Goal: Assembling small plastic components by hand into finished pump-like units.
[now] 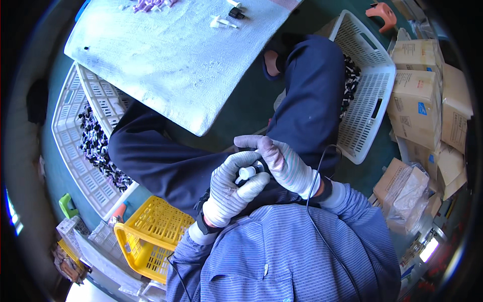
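In front of my lap, my left hand [232, 189], in a pale striped glove, is curled around a small part with a white cylindrical end [246, 173] and something dark beside it. Its exact kind is hard to make out. My right hand [284, 161], gloved too with greyish-pink fingertips, is right against the left one. Its fingers stretch out over the far side of the part, and whatever lies beneath them is hidden.
A white-topped table [166, 65] carries pink, white and black small pieces. White baskets with black-and-white parts stand at left [75, 146] and right [365, 116]. A yellow basket [156, 216] is nearer. Cardboard boxes [415, 95] line the right. Thin cables [322, 236] run from my wrists.
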Tool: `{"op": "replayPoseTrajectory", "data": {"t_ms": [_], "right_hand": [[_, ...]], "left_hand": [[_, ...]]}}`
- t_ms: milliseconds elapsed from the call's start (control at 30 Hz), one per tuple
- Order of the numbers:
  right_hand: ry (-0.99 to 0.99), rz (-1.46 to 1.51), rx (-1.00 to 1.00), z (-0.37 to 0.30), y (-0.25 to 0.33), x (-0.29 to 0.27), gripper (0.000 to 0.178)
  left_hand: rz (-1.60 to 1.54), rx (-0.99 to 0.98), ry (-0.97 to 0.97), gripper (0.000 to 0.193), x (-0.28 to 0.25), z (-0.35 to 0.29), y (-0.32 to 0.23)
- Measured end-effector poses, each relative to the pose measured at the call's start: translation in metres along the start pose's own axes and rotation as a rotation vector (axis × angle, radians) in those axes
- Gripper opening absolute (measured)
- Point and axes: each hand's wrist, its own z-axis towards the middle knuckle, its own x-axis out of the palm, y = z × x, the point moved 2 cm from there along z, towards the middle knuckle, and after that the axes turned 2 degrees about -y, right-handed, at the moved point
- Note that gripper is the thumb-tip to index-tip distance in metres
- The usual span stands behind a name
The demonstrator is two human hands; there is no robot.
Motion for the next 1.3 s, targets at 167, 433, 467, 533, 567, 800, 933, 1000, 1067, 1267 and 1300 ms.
{"op": "replayPoseTrajectory", "data": {"t_ms": [167,433,467,533,567,800,933,1000,1067,1267,1300], "right_hand": [[-0.055,0.009,-0.124,-0.005,0.009,-0.005,0.044],[0.001,0.032,0.045,-0.02,0.006,-0.001,0.037],[-0.042,-0.099,0.022,-0.021,0.008,-0.001,0.034],[-0.073,-0.28,-0.184,-0.021,-0.004,-0.002,0.029],[-0.101,-0.462,-0.388,-0.022,-0.003,-0.001,0.026],[-0.134,-0.576,-0.415,-0.035,-0.012,-0.002,0.015],[-0.139,-0.591,-0.49,-0.038,-0.01,-0.002,0.013],[-0.121,-0.582,-0.486,-0.037,-0.008,0.0,0.012],[-0.107,-0.576,-0.484,-0.039,-0.008,0.001,0.012],[0.012,-0.262,-0.147,-0.053,-0.019,0.001,0.01],[0.016,-0.267,-0.144,-0.052,-0.02,0.001,0.01]], "left_hand": [[-0.158,-0.077,-0.109,0.043,-0.004,0.001,0.009],[-0.299,-0.037,-0.226,0.047,-0.01,-0.004,0.007],[-0.272,-0.061,-0.219,0.047,-0.011,-0.005,0.007],[-0.242,-0.084,-0.212,0.048,-0.012,-0.007,0.007],[-0.251,-0.043,-0.189,0.047,-0.011,-0.008,0.007],[-0.274,0.079,-0.089,0.043,-0.008,-0.007,0.012],[-0.355,-0.011,-0.034,0.039,-0.003,-0.007,0.0],[-0.326,0.01,-0.013,0.039,-0.009,-0.007,0.011],[-0.324,0.054,0.021,0.042,-0.007,-0.008,0.009],[-0.312,0.143,0.127,0.038,-0.009,-0.01,0.013],[-0.305,0.179,0.127,0.039,-0.009,-0.01,0.016]]}}
